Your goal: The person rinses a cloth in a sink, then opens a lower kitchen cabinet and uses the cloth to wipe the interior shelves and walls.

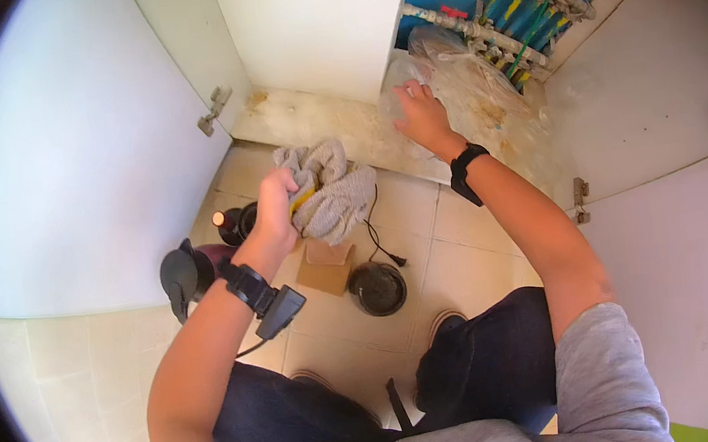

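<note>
My left hand (276, 207) grips a bunched grey cloth (334, 197), which shows a strip of yellow near my fingers. It hangs above the tiled floor, just outside the cabinet. My right hand (423, 113) reaches over the cabinet's bottom board (328, 118), thumb and fingers apart. Beside its fingertips lies a crumpled clear plastic bag (468, 71); whether they touch it cannot be told. Brown stains mark the board near the bag. Behind it, a pipe manifold (469, 24) with several valves and a red handle (453, 12) sits in a blue recess.
On the floor stand a dark bottle (229, 226), a dark-lidded jug (184, 271), a cardboard piece (327, 270) and a round black container (379, 287). A black cable with a plug (397, 259) lies nearby. Open cabinet doors flank me, left (74, 156) and right (679, 274). A green cord (543, 5) crosses the pipes.
</note>
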Available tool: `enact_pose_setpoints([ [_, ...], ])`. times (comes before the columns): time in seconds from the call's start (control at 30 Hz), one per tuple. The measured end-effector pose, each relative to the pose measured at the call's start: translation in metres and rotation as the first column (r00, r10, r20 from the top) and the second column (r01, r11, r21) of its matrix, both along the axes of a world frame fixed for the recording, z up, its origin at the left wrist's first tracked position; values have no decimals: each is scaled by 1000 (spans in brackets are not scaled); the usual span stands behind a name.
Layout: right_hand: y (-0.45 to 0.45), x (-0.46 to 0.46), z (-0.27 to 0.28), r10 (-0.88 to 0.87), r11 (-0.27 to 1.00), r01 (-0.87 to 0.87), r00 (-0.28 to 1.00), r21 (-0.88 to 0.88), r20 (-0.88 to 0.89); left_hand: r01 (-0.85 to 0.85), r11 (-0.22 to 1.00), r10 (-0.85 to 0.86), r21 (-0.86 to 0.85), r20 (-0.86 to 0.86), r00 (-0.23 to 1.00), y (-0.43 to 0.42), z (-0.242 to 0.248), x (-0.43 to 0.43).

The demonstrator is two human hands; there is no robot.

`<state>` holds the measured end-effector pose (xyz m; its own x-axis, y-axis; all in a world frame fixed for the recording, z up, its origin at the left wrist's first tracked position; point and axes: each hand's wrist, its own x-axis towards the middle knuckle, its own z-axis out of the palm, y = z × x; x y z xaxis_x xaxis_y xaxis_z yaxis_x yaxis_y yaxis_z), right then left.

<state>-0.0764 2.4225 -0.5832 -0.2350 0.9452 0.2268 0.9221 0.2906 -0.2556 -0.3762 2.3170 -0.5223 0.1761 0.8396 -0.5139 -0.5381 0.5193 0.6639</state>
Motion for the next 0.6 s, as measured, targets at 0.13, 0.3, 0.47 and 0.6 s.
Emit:
enact_pose_setpoints([
  [0.13, 32, 21, -29, -80, 991, 77, 996, 111, 28, 49, 998, -43, -45, 129, 991, 5, 2, 3],
  [0.3, 41, 10, -25, -123, 983, 140, 982, -116, 145, 9, 1000, -8, -16, 31, 999, -2, 9, -6],
  [0.47, 38, 29, -24, -152, 979, 175, 968, -104, 198, 43, 997, -56, 63, 222, 973, 0, 22, 2],
  [0.6, 24, 47, -28, -150, 986, 154, 987, -66, 64, 50, 993, -74, 106, 234, 969, 3, 23, 3],
])
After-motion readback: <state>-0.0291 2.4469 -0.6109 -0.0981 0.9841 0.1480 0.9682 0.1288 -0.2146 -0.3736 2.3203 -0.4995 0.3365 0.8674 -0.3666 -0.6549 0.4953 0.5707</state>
